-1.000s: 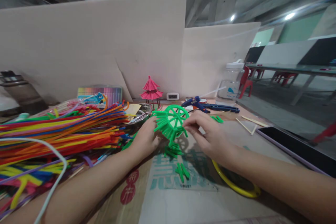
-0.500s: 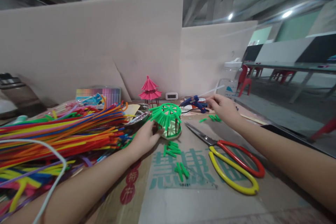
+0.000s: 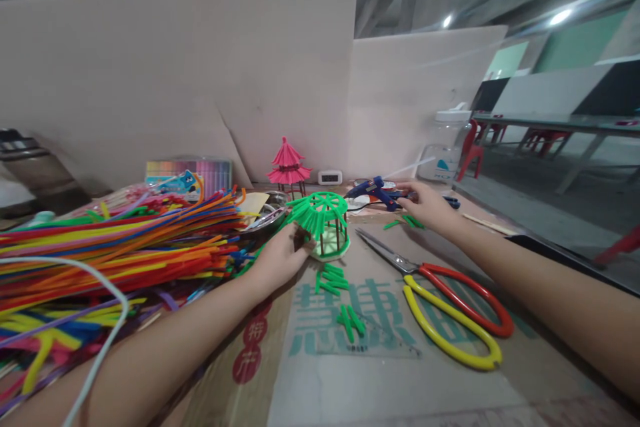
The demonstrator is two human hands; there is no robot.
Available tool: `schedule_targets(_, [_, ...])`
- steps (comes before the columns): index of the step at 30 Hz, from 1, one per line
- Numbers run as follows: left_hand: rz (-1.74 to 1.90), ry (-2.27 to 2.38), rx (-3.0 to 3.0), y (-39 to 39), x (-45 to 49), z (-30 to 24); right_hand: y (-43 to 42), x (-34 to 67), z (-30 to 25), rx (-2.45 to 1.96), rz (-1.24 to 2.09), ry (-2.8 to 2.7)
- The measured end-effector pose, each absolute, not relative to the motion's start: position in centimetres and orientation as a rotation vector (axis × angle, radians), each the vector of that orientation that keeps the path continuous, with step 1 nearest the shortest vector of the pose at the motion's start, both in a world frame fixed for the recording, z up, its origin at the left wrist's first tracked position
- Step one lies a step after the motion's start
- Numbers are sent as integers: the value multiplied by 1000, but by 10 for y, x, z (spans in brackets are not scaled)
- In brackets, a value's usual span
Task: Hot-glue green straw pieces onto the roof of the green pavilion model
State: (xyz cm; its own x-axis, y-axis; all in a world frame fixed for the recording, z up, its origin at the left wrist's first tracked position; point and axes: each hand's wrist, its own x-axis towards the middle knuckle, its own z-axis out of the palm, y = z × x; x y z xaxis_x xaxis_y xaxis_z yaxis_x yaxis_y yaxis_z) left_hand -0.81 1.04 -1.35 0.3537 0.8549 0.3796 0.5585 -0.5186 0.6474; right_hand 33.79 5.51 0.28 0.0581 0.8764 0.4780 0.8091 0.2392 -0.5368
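My left hand (image 3: 277, 257) grips the side of a small green pavilion model (image 3: 323, 223) made of pipe-cleaner pieces, standing upright on the cardboard. My right hand (image 3: 424, 203) is stretched out to the far right, its fingers closing round the handle of a blue glue gun (image 3: 373, 191) that lies on the table. Short green pipe-cleaner pieces (image 3: 334, 278) lie in front of the model, and a few more (image 3: 405, 221) lie just under my right hand.
Red-and-yellow-handled scissors (image 3: 453, 315) lie open on the cardboard at right. A big heap of coloured pipe cleaners (image 3: 115, 247) fills the left. A pink pavilion model (image 3: 289, 169), a marker box (image 3: 190, 177), a metal dish (image 3: 267, 210) and a clear bottle (image 3: 443, 153) stand behind.
My right hand left the green model and reached right to the blue glue gun, uncovering the scissors. My left hand set the model upright and still holds it.
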Motion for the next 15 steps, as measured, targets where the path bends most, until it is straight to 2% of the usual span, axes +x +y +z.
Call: schedule_targets(15, [988,1195,2333,9,-9,-12,107,318,7,-1719,306,-1854])
